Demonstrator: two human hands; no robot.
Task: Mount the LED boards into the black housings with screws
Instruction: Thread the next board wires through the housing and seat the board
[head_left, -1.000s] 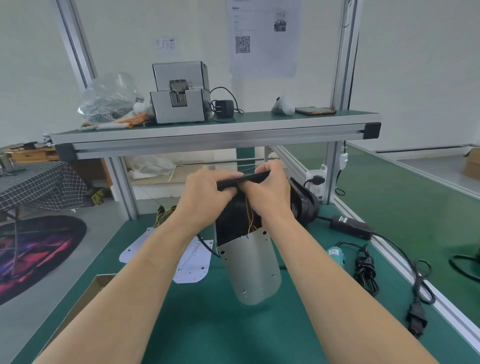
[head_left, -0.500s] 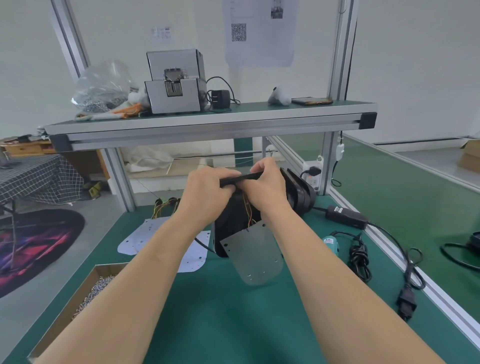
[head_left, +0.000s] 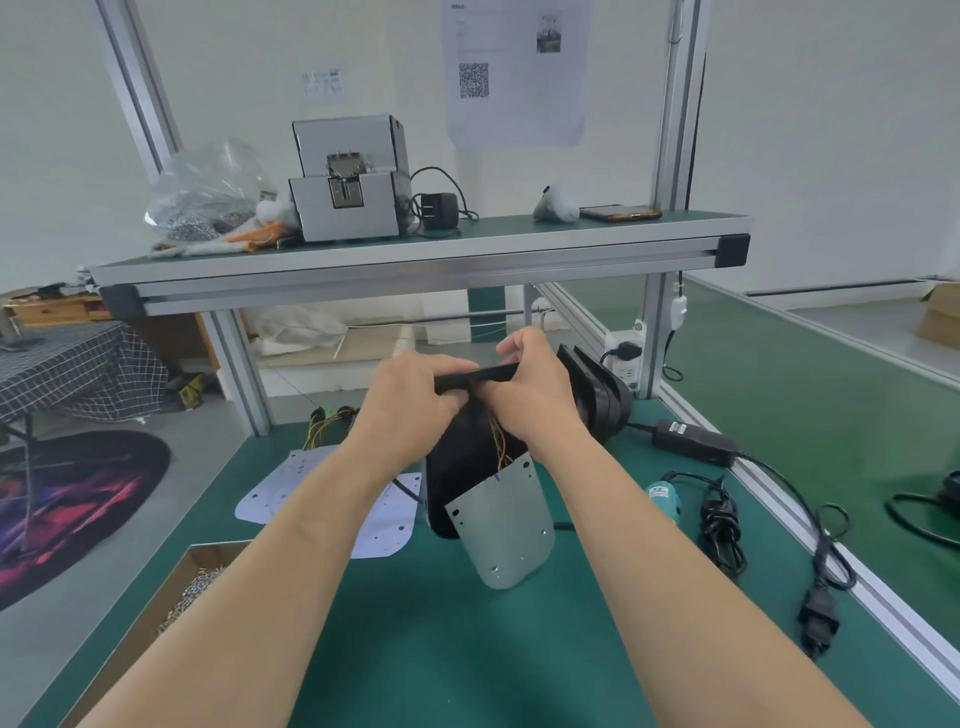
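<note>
A black housing (head_left: 457, 467) stands tilted on the green mat at the centre. My left hand (head_left: 410, 400) and my right hand (head_left: 535, 395) both grip its upper rim. A silvery LED board (head_left: 498, 525) hangs out of the housing's lower end, tied to it by orange and yellow wires (head_left: 496, 441). More white LED boards (head_left: 291, 488) lie flat to the left, partly behind my left forearm. A stack of black housings (head_left: 597, 389) leans behind my right hand.
A cardboard box of screws (head_left: 192, 587) sits at the front left. A teal electric screwdriver (head_left: 665, 499), coiled cables and a power adapter (head_left: 696, 441) lie to the right. On the shelf above stand a screw feeder (head_left: 348, 182) and a bag of screws (head_left: 208, 197).
The view has dropped, bringing the screw box into sight. The hanging LED board has swung and tilted to the right; both hands keep their grip on the housing's rim.
</note>
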